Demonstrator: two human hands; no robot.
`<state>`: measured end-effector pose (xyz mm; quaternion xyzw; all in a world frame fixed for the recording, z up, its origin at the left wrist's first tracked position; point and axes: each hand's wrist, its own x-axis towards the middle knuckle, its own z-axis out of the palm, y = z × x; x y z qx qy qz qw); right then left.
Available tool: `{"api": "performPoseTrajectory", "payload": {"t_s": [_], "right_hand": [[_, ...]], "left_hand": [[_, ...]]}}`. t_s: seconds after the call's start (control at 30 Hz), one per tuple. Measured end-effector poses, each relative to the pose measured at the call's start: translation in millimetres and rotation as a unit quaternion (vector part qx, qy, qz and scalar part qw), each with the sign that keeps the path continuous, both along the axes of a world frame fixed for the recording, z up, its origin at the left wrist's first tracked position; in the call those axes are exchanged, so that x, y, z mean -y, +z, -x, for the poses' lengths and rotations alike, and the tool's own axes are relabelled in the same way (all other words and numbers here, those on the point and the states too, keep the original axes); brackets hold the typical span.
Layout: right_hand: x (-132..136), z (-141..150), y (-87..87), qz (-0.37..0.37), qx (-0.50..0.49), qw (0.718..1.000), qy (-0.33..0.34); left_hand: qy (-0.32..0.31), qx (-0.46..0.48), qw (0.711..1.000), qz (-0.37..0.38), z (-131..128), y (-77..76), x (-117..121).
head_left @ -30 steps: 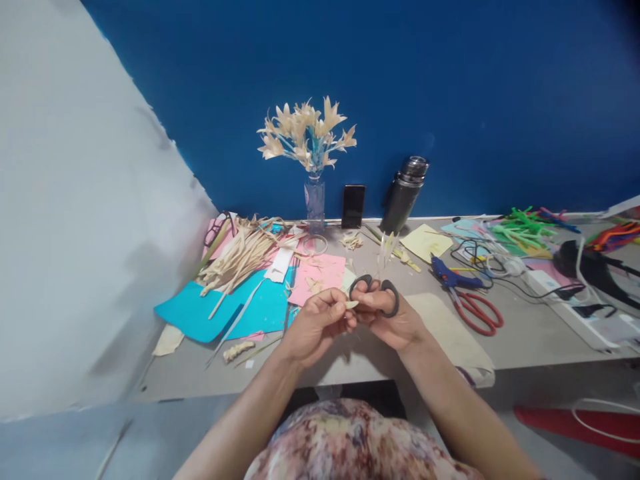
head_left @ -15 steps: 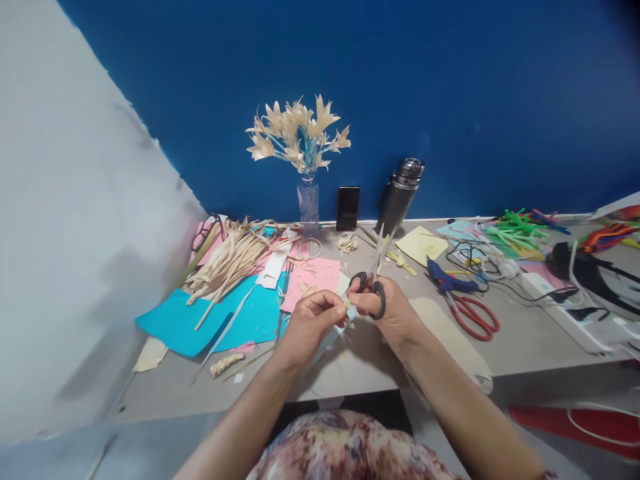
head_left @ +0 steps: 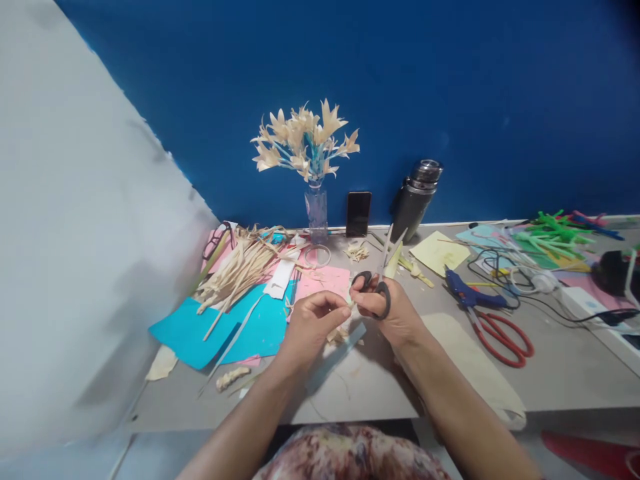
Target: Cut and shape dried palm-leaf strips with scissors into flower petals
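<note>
My right hand (head_left: 395, 308) is closed round the black handles of a pair of scissors (head_left: 386, 265), whose blades point up and away from me, slightly apart. Close by on the left, my left hand (head_left: 316, 327) is closed, thumb and forefinger pinched together. A small pale piece seems to sit between the fingertips of both hands, too small to name. Below them on the table lie a pale blue paper strip (head_left: 336, 359) and beige scraps. A pink sheet (head_left: 325, 280) lies just beyond my left hand.
Dried husk strips (head_left: 245, 263) lie on blue sheets (head_left: 200, 333) at left. At the back stand a bottle of pale flowers (head_left: 316, 213), a phone (head_left: 359, 215) and a flask (head_left: 416, 200). On the right are a blue glue gun (head_left: 473, 291), red-handled scissors (head_left: 505, 339) and cables (head_left: 520, 293).
The view has shifted, so the table things sit a little differently in the picture. Both hands stay close together, and the pale blue strip below them shows more clearly.
</note>
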<state>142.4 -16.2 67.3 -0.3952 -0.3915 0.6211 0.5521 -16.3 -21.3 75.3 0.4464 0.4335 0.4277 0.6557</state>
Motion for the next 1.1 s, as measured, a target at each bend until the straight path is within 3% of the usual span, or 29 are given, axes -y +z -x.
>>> {"api": "performPoseTrajectory", "payload": {"t_s": [0.17,0.27,0.43,0.63,1.1], "right_hand": [[-3.1,-1.7,-9.9,-0.010,0.036,0.999,-0.015],[-2.6,-4.1,-16.3,-0.028,0.065,0.997,-0.030],[5.7,3.8,-23.7,-0.054,0.076,0.992,0.082],[11.7,16.5,-31.4,-0.056,0.072,0.985,0.149],[8.2,12.2,-36.2,-0.066,0.073,0.982,0.162]], "left_hand": [[-0.006,0.000,1.000,0.007,-4.3,-2.4,-1.7],[0.025,0.023,0.999,0.011,-5.4,-0.5,-3.7],[0.097,0.105,0.990,-0.006,-3.4,3.3,-13.9],[0.142,0.122,0.981,-0.057,-2.2,1.5,-25.0],[0.154,0.078,0.983,-0.068,-10.0,0.3,-27.8]]}}
